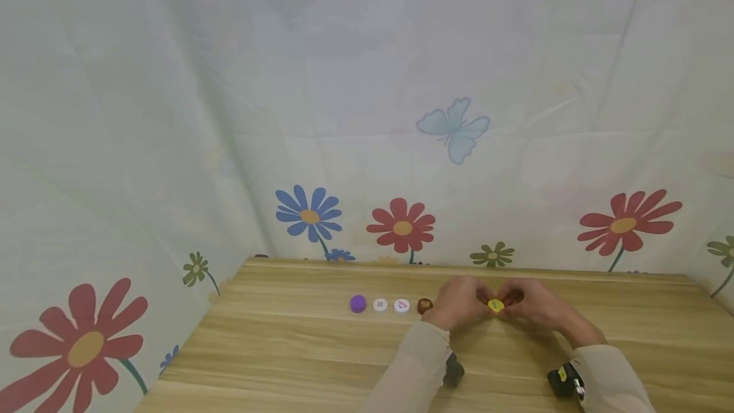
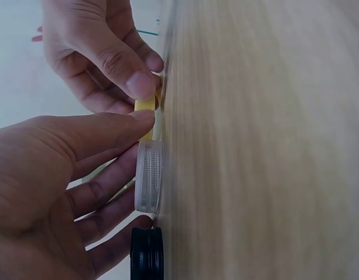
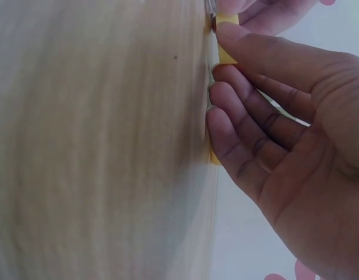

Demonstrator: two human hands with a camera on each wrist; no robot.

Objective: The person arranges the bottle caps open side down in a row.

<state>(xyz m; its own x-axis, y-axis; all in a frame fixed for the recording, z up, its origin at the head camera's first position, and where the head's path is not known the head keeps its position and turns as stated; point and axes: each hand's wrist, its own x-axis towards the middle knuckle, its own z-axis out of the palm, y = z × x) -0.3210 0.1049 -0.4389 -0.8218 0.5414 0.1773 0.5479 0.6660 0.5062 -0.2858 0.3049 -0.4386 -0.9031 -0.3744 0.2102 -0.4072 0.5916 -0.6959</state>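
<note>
A small yellow cap (image 1: 496, 305) is held between both hands just at the tabletop, its upper face showing in the head view. My left hand (image 1: 459, 301) pinches its left side with thumb and fingers. From the right, my right hand (image 1: 533, 304) pinches the same cap. In the left wrist view the left thumb and right thumb both press on the yellow cap (image 2: 145, 105). A translucent ribbed cap (image 2: 149, 178) stands close by the left fingers, with a black cap (image 2: 147, 254) nearer the camera. The left hand partly covers what lies beneath it.
Left of the hands runs a row of caps: brown (image 1: 425, 306), white with pink marks (image 1: 402, 306), white with a grey square (image 1: 380, 304), and purple (image 1: 358, 304). They lie on a wooden table (image 1: 287, 349) before a flowered cloth backdrop (image 1: 355, 145).
</note>
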